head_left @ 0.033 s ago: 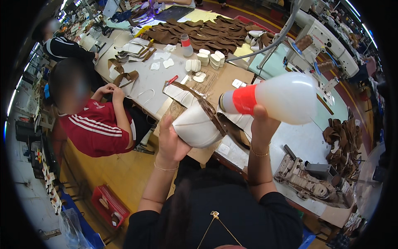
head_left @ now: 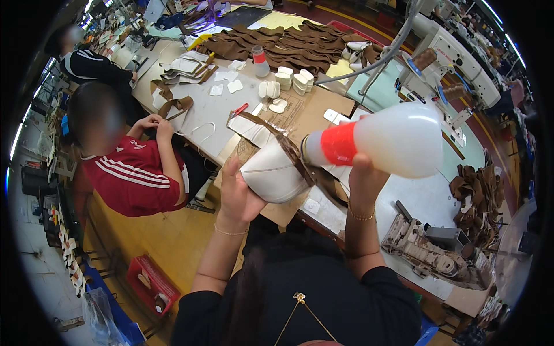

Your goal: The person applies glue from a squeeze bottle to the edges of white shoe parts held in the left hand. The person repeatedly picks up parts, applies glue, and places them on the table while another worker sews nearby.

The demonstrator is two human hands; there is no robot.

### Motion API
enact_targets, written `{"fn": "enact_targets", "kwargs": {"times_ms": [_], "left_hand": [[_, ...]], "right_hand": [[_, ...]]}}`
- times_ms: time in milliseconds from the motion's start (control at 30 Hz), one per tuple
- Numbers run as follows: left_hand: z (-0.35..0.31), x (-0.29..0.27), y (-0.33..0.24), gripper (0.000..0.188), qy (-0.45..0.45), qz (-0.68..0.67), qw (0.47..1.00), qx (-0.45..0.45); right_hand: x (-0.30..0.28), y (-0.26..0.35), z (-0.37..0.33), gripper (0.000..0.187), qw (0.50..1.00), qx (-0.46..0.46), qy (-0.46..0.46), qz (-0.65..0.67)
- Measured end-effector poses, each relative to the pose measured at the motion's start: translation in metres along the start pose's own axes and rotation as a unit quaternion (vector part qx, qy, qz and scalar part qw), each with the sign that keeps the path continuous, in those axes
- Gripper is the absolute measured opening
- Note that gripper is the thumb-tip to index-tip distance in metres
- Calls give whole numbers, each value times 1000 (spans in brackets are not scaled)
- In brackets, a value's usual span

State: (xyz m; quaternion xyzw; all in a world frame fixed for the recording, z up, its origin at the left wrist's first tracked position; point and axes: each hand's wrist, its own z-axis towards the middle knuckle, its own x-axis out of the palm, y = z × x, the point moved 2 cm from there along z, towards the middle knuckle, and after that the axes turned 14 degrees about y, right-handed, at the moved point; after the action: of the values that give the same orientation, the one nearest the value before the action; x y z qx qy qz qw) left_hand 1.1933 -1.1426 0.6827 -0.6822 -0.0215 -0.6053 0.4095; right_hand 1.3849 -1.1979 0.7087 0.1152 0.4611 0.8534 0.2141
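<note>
My left hand (head_left: 238,199) holds up a shoe upper (head_left: 276,176), its white lining facing me and its brown edge on the right. The thumb stands up beside the lining; the other fingers are behind it. In my right hand (head_left: 368,181) is a translucent plastic bottle (head_left: 407,141) with a red band round its neck. It lies nearly level, its narrow end pointing left at the upper's brown edge. Whether the tip touches that edge I cannot tell. More of the white and brown material extends behind the upper over the table.
Stacks of white oval pads (head_left: 269,89) and a second bottle (head_left: 260,62) stand on the table. Brown strips (head_left: 271,46) lie beyond. A sewing machine (head_left: 456,55) is at the right, a worn metal device (head_left: 433,248) nearer. On my left sits a person in red (head_left: 135,173).
My right hand has shifted the bottle slightly left and down, bringing its narrow end closer to the upper's brown edge. My left hand and the upper have barely moved.
</note>
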Motion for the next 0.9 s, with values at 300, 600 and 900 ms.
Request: {"fn": "enact_targets", "kwargs": {"times_ms": [300, 600, 900], "left_hand": [[11, 15, -1, 88, 32, -44, 998, -13], [14, 6, -4, 102, 148, -132, 980, -6], [11, 15, -9, 107, 37, -99, 994, 27]], "right_hand": [[10, 3, 12, 33, 998, -1, 32, 61], [22, -24, -26, 56, 942, 102, 241, 208], [18, -14, -21, 74, 953, -5, 278, 118]]}}
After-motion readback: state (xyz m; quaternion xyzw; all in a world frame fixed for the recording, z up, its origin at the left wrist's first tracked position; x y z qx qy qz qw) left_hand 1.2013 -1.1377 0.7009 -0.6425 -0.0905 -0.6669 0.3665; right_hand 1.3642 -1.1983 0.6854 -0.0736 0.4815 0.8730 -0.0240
